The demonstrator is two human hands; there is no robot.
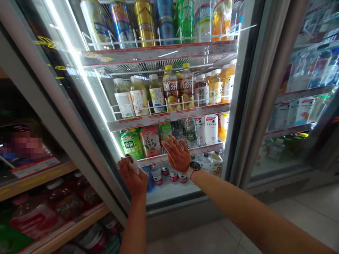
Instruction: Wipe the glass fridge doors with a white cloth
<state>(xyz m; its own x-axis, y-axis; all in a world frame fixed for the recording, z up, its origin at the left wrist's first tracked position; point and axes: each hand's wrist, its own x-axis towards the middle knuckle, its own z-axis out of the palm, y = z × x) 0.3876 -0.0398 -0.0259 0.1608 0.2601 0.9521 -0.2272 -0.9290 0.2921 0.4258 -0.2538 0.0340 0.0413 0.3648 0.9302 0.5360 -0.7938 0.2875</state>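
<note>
My right hand (177, 153) is stretched out with its fingers straight, flat toward the glass of a lit drinks fridge; whether it touches the glass I cannot tell. A ring and a dark wristwatch (195, 165) are on this arm. To its left, my left hand (134, 179) is closed on a crumpled pale cloth (134, 164) near the door's left edge. Behind the hands stand a green drink carton (131, 144), a red drink carton (150, 141) and a clear water bottle (191, 132) on a shelf.
Tea bottles (172, 90) fill the middle shelf, and cans (144, 23) stand above. Small jars (173, 175) sit at the bottom. A metal door frame (261, 88) and another fridge are on the right. Wooden shelving (60, 176) with bottles stands at the left.
</note>
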